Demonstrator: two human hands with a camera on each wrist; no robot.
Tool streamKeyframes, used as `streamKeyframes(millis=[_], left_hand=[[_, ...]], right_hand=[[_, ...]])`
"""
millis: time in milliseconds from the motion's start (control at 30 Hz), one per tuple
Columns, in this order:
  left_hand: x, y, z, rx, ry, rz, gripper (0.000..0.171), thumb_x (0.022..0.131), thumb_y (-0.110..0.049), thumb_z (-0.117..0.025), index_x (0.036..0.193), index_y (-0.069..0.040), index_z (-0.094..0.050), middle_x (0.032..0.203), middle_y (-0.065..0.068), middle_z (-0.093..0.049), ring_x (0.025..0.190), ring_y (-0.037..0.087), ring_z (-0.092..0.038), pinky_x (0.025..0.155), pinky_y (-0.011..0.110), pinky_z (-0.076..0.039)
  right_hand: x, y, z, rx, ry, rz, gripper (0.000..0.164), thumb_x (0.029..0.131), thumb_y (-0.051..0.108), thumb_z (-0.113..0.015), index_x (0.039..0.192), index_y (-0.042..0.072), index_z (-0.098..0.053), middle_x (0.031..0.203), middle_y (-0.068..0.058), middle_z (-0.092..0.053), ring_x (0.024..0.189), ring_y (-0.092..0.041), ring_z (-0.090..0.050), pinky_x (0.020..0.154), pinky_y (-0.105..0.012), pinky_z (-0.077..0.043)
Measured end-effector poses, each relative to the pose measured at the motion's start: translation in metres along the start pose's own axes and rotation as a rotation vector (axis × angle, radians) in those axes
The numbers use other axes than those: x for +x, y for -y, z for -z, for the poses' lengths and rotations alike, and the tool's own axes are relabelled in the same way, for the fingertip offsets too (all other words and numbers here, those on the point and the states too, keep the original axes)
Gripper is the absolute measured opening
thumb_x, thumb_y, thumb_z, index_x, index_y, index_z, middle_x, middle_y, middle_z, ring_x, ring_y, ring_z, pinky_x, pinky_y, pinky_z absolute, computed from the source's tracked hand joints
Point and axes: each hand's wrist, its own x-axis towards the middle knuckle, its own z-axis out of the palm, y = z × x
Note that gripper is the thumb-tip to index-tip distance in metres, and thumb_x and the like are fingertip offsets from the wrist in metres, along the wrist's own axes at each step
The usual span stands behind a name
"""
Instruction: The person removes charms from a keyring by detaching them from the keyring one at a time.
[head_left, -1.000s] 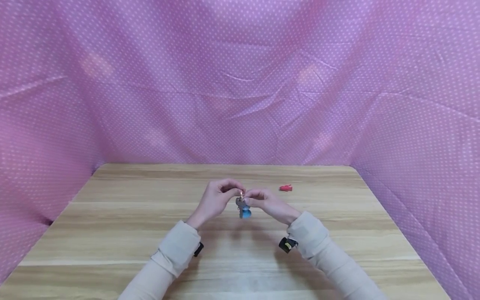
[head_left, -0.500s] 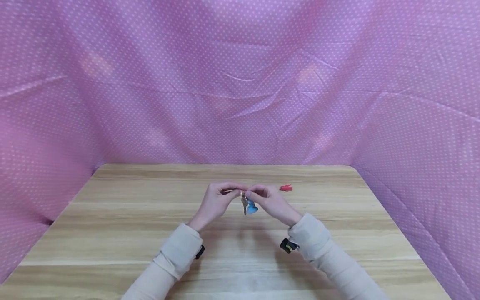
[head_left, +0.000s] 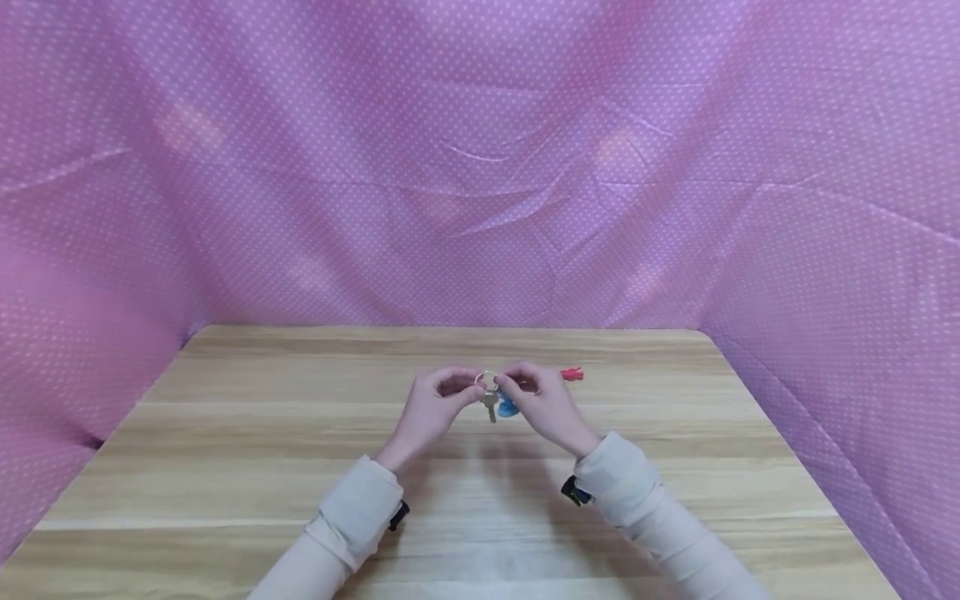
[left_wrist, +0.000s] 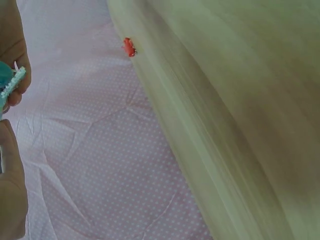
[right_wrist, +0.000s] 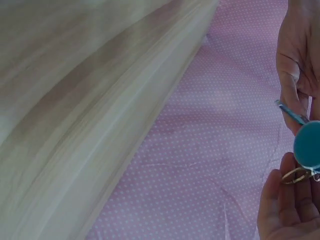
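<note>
The left hand (head_left: 432, 408) and right hand (head_left: 547, 407) pinch opposite sides of a ring (head_left: 487, 372) above the desk (head_left: 225, 467); a key (head_left: 491, 406) and blue charm (head_left: 507, 407) hang below, nearer the far edge than the near.

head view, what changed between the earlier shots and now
The keyring, mostly hidden at first, now shows between the fingertips of the left hand and right hand. The blue charm has shifted right and up in the picture, now beside the hanging key. The right hand moved slightly right. Unchanged: both hands grip the bunch; the red item lies on the table.
</note>
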Motion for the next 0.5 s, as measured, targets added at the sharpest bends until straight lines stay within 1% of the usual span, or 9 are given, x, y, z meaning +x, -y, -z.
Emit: streamKeyframes(millis=[133, 233, 267, 367, 433, 500], left_hand=[[0.0022, -0.0018, -0.0009, 0.019, -0.033, 0.011, 0.019, 0.081, -0.01, -0.069, 0.099, -0.003, -0.068, 0.095, 0.01, -0.069, 0.085, 0.015, -0.065, 0.077, 0.022, -0.055], [0.0036, -0.0029, -0.0009, 0.048, -0.052, -0.002, 0.019, 0.081, -0.012, -0.069, 0.098, -0.005, -0.069, 0.095, 0.01, -0.07, 0.085, 0.017, -0.066, 0.076, 0.022, -0.055], [0.0038, -0.0031, -0.0006, 0.063, -0.059, -0.019, 0.019, 0.081, -0.011, -0.069, 0.098, -0.004, -0.069, 0.095, 0.01, -0.07, 0.084, 0.017, -0.066, 0.075, 0.021, -0.055], [0.0019, -0.0086, 0.0, 0.108, -0.076, -0.088, 0.016, 0.081, -0.011, -0.069, 0.096, -0.003, -0.07, 0.094, 0.011, -0.07, 0.083, 0.019, -0.067, 0.074, 0.023, -0.056], [0.002, -0.0093, 0.0006, 0.131, -0.088, -0.127, 0.015, 0.082, -0.009, -0.068, 0.095, -0.003, -0.07, 0.093, 0.012, -0.07, 0.083, 0.019, -0.067, 0.074, 0.022, -0.056], [0.0015, -0.0101, 0.0017, 0.147, -0.098, -0.145, 0.014, 0.082, -0.01, -0.068, 0.094, -0.004, -0.07, 0.093, 0.011, -0.071, 0.084, 0.018, -0.068, 0.074, 0.022, -0.055]], right_hand=[[-0.0014, 0.0016, 0.003, -0.058, 0.011, 0.03, 0.015, 0.091, 0.014, -0.057, 0.096, 0.003, -0.066, 0.093, -0.01, -0.069, 0.082, -0.017, -0.066, 0.072, -0.023, -0.054], [-0.0014, 0.0021, 0.0054, -0.081, 0.048, 0.043, 0.014, 0.091, 0.013, -0.057, 0.097, 0.003, -0.065, 0.093, -0.01, -0.069, 0.081, -0.017, -0.065, 0.073, -0.023, -0.054], [-0.0008, 0.002, 0.0053, -0.083, 0.068, 0.043, 0.014, 0.091, 0.011, -0.056, 0.097, 0.002, -0.064, 0.092, -0.012, -0.068, 0.08, -0.018, -0.065, 0.072, -0.024, -0.054], [0.0003, 0.0002, 0.0061, -0.098, 0.121, 0.044, 0.013, 0.091, 0.012, -0.056, 0.097, 0.003, -0.063, 0.091, -0.009, -0.068, 0.08, -0.016, -0.064, 0.073, -0.024, -0.054], [0.0004, -0.0001, 0.0058, -0.116, 0.149, 0.036, 0.012, 0.091, 0.013, -0.056, 0.098, 0.005, -0.063, 0.091, -0.007, -0.068, 0.083, -0.016, -0.063, 0.074, -0.027, -0.054], [0.0002, 0.0005, 0.0053, -0.138, 0.163, 0.032, 0.011, 0.091, 0.016, -0.058, 0.098, 0.01, -0.063, 0.092, -0.003, -0.067, 0.087, -0.014, -0.063, 0.077, -0.028, -0.053]])
